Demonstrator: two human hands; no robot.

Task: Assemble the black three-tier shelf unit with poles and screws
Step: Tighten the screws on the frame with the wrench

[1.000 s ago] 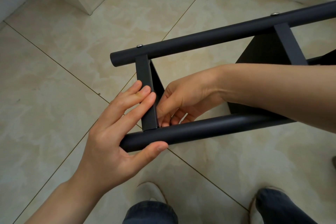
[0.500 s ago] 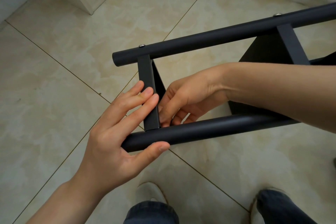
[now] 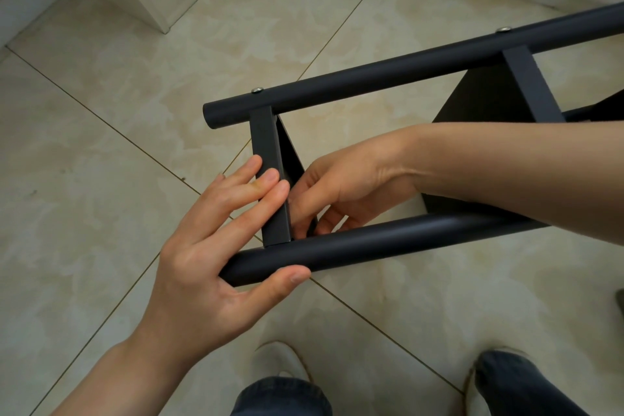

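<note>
Resting in left hand [image 3: 209, 267] grip: near pole [image 3: 405, 236]

Black shelf unit [image 3: 479, 101] lies on side. Two round matte poles run parallel, sloping up to right: far pole [image 3: 405, 71], near pole [image 3: 388, 243]. End shelf [image 3: 268, 162] edge-on, spans poles near left ends. Second shelf [image 3: 533, 84] further right. Silver screw [image 3: 258, 89] and second screw [image 3: 503, 30] sit in far pole, one over each shelf. Near-pole joint hidden, perhaps unfastened.
</note>
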